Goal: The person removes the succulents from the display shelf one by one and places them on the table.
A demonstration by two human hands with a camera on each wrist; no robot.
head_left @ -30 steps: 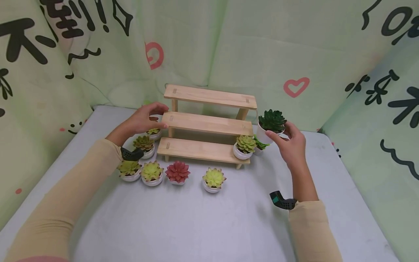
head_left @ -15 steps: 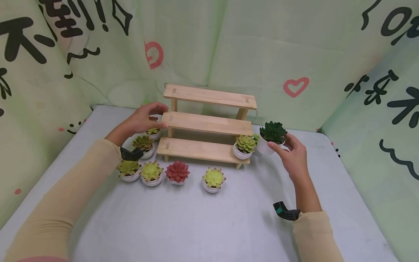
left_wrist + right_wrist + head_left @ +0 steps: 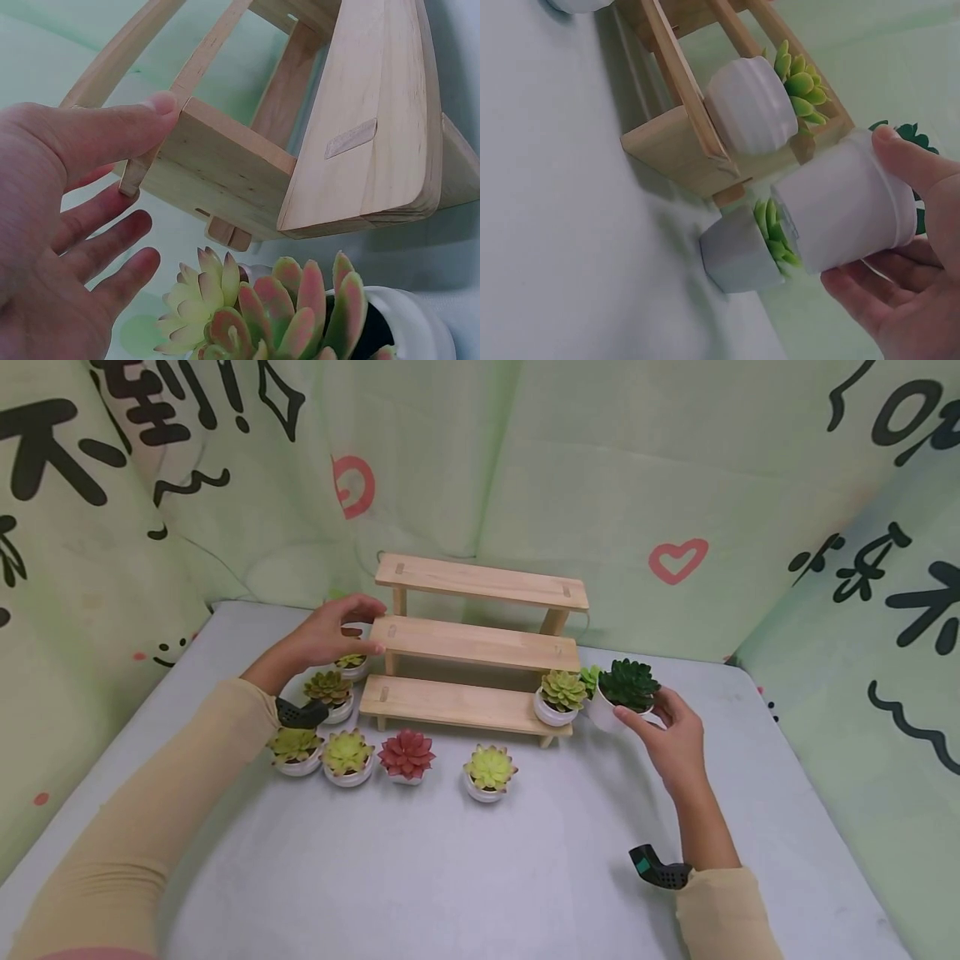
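My right hand (image 3: 669, 739) grips a white pot with a dark green succulent (image 3: 630, 685) by its rim, thumb in front. In the right wrist view the white pot (image 3: 840, 206) tilts above a smaller pot with a bright green succulent (image 3: 742, 251), which stands on the table beside the stand. My left hand (image 3: 330, 631) holds the left end of the three-tier wooden stand (image 3: 472, 643); in the left wrist view its thumb (image 3: 124, 135) presses the shelf edge and the other fingers lie spread behind. A yellow-green succulent (image 3: 561, 693) stands on the bottom shelf's right end.
In front of the stand are a red succulent (image 3: 407, 754) and a yellow-green one (image 3: 490, 770). Several more small potted succulents (image 3: 348, 756) cluster at its left, under my left forearm. A printed green curtain (image 3: 600, 485) hangs close behind the table (image 3: 450, 877).
My right hand has lowered the dark green succulent beside the stand's right end, drawing slightly toward me. The left hand stays at the stand.
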